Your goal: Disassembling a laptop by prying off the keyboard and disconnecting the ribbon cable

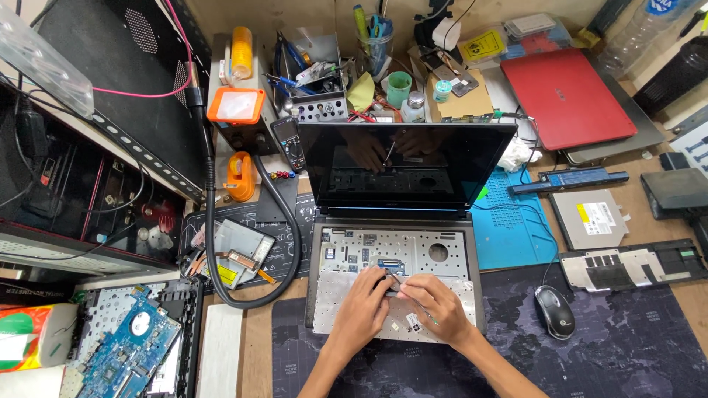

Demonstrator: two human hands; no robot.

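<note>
Working right over the laptop (398,250), both hands meet at the middle of its bared metal deck, where the keyboard is off and a pale, perforated plate shows stamped holes and small cut-outs. Left hand (366,301) curls inward, fingertips pinched on a small dark flat piece (391,282) just near of the blue connector; right hand (434,301) closes on the same piece from the other side, fingers bent, knuckles up. What that piece is, hard to make out, because the fingers cover most of it.

Glossy black screen stands upright on the far side, mirroring the hands. Thick, ribbed black hose (254,243) loops around the laptop's left edge, close in. Right of it, a blue mat (509,228) with a dimpled texture, then a rounded black mouse (554,312) on the dark printed desk mat (605,346), which offers open room to the near right. Flat silver optical drive (590,219) and a red laptop lid (566,97) lie farther right. Near left, a blue circuit board (125,354) is cut off by the frame's edge.
</note>
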